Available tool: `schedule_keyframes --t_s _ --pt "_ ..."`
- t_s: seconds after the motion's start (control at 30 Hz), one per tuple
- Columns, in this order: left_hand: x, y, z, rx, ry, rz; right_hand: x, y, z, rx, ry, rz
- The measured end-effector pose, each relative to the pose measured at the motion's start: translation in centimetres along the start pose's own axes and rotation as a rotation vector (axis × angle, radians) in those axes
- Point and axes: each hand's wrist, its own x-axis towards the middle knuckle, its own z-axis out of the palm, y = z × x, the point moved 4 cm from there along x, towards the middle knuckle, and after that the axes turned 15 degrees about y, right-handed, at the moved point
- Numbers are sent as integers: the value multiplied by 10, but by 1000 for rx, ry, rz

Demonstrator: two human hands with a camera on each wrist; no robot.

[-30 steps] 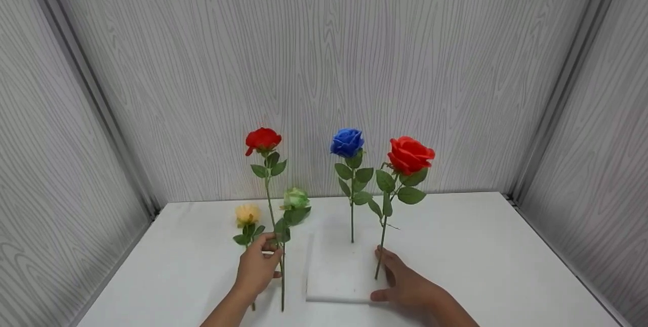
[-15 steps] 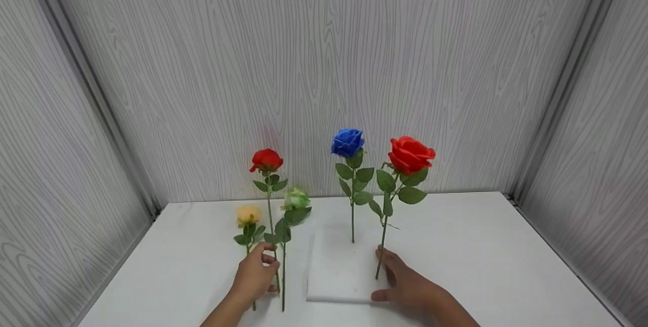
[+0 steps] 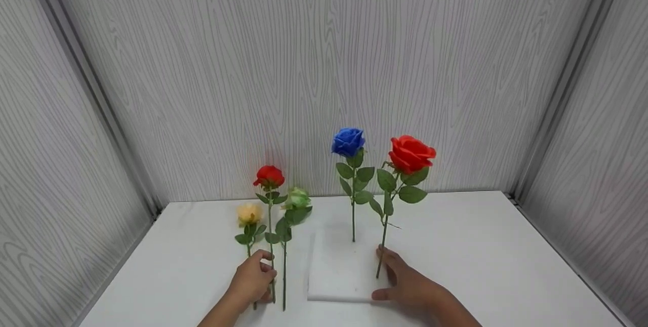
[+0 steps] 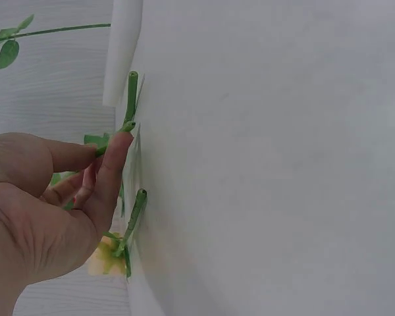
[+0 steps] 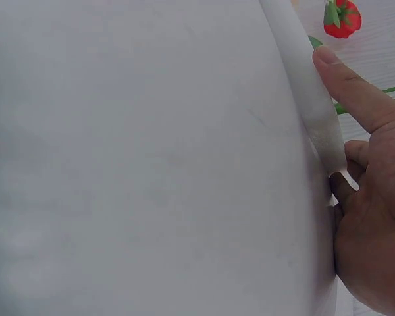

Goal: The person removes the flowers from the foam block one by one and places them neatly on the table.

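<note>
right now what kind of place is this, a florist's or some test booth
Probably a small staged booth, not a shop: plain grey wood-grain panels wall in a bare white table, and only a white foam block with artificial-looking roses such as the blue rose stands there.

Grey wood-grain walls (image 3: pixel 324 64), white table (image 3: pixel 481 256)

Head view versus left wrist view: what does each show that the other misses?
Only the head view shows the blue rose and large red rose standing in the white foam block, with the right hand on it. Only the left wrist view shows the cut stem ends up close. Both show the left hand gripping the small red rose's stem.
</note>
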Motion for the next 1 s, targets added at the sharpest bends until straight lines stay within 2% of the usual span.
schedule_keyframes --t_s 0.2,0.43,0.6,0.8,1.0 --pt "1 -3 0 26 -8 -17 -1 0 0 -21 4 -11" --pt "2 -5 -1 137 8 30 -5 -2 -2 16 5 -13" --pt "1 -5 -1 157 -11 13 -6 -3 -3 11 5 -17" --pt "1 -7 -2 168 -45 -37 -6 -3 -3 7 17 -5" --pt "-1 -6 -3 191 -56 -21 -6 -1 -2 12 21 2"
